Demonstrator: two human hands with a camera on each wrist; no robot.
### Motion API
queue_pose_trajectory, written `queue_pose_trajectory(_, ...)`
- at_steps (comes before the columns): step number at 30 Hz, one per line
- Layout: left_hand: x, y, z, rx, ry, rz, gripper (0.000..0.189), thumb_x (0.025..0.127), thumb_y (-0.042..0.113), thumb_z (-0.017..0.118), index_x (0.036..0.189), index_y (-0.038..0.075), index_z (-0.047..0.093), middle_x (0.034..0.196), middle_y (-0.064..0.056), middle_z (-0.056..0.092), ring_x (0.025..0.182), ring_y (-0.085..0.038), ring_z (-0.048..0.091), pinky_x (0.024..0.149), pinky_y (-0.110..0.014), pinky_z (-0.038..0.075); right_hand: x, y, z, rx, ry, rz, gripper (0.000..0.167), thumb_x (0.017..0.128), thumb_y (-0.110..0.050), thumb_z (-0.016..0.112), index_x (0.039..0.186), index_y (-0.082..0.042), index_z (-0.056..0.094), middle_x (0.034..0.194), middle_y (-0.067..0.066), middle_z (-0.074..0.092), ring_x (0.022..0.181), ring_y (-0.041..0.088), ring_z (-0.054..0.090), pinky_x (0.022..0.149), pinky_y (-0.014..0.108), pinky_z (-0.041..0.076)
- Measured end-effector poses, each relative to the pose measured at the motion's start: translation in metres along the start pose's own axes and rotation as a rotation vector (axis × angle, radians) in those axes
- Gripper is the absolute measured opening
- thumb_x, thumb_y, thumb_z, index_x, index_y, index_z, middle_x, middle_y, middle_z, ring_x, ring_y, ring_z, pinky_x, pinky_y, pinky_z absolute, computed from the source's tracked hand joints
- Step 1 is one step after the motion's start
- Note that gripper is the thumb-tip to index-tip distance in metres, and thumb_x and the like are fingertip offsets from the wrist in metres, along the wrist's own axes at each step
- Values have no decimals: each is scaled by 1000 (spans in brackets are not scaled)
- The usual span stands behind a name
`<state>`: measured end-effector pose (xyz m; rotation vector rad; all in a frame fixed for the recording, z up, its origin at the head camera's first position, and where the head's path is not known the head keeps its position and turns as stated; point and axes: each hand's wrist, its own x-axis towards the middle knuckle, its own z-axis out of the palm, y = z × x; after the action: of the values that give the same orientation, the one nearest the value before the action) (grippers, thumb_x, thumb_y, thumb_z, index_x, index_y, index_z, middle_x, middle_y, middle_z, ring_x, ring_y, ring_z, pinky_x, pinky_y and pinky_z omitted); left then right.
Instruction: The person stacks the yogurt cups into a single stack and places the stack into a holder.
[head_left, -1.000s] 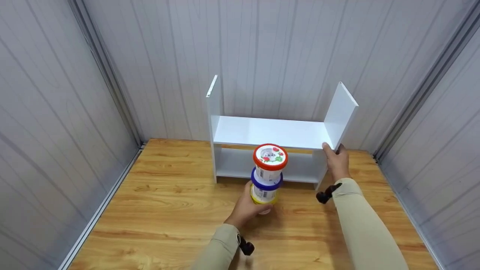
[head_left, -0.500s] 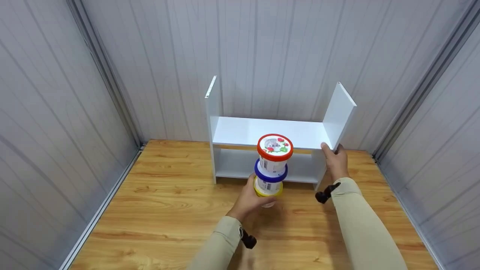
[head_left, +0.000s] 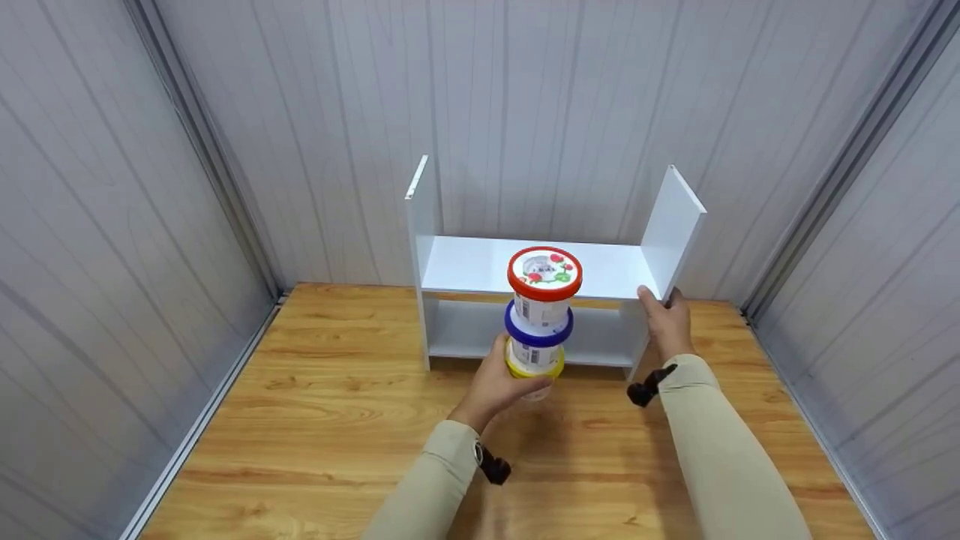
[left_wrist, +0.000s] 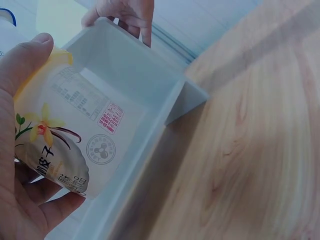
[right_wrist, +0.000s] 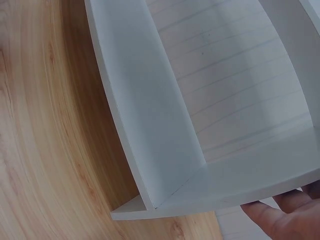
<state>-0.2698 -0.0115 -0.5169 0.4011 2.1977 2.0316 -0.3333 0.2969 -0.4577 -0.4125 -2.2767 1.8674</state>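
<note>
Three round white tubs stand in an upright stack in the head view: a red-lidded tub [head_left: 541,309] on top, a blue-lidded tub [head_left: 534,354] in the middle, a yellow-lidded tub [head_left: 534,393] at the bottom. My left hand [head_left: 495,386] grips the bottom tub, fingers and thumb round it; the left wrist view shows its printed side [left_wrist: 95,120] with a yellow flower. Behind the stack is a white two-board shelf [head_left: 465,262]. My right hand [head_left: 669,330] holds its right side panel, thumb at the upper board's corner and fingers behind the panel.
The shelf stands on a wood-grain table [head_left: 337,420] close to the grey panelled back wall [head_left: 360,150]. Its two side panels rise above the upper board. Walls also close off the left and right. A small black device [head_left: 495,466] hangs at the left wrist, another [head_left: 651,385] at the right.
My left hand has raised the tub stack, so the red lid now overlaps the upper board in the head view. The right hand keeps its hold on the shelf.
</note>
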Motion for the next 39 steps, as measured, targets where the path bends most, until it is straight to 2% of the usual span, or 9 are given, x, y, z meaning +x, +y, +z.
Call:
queue_pose_trajectory(7, 6, 14, -3, 17, -9, 41, 98, 69, 39, 95, 147, 34, 37, 134, 14, 57, 125, -12, 55, 111, -49, 41, 1, -2, 1, 4, 9, -6, 91, 98, -50, 59, 163, -10, 11, 166, 17, 20, 150, 32, 26, 122, 47, 23)
queue_pose_trajectory(15, 14, 28, -7, 47, -18, 129, 91, 71, 37, 94, 144, 29, 40, 131, 10, 60, 121, -13, 59, 105, -45, 46, 1, -2, 1, 10, -3, -47, 88, 98, -46, 60, 161, -4, 16, 161, 22, 28, 144, 33, 33, 120, 47, 28)
queue_pose_trajectory(21, 19, 37, -8, 44, -45, 135, 90, 70, 41, 93, 143, 32, 41, 131, 11, 60, 120, -12, 59, 104, -45, 47, 0, -5, -1, 45, -12, 25, 90, 98, -48, 60, 163, -9, 12, 164, 18, 23, 146, 32, 29, 120, 50, 26)
queue_pose_trajectory(29, 25, 45, -14, 40, -38, 154, 92, 71, 37, 94, 145, 30, 40, 130, 9, 61, 118, -14, 60, 105, -45, 47, -1, -4, 0, 51, -19, 50, 91, 97, -51, 60, 164, -14, 10, 165, 16, 21, 147, 33, 29, 119, 54, 28)
queue_pose_trajectory(35, 29, 55, -16, 44, -52, 148, 89, 70, 39, 94, 142, 32, 42, 130, 10, 60, 119, -13, 59, 105, -45, 46, 2, -4, -2, 39, -14, 79, 93, 96, -55, 60, 164, -16, 9, 166, 15, 20, 148, 33, 28, 119, 54, 27)
queue_pose_trajectory(39, 31, 63, -17, 50, -58, 152, 91, 71, 39, 93, 144, 30, 40, 131, 10, 60, 119, -14, 59, 105, -45, 46, 3, -4, -3, 44, -23, 96, 94, 96, -57, 59, 164, -17, 7, 167, 14, 18, 149, 33, 26, 120, 54, 25)
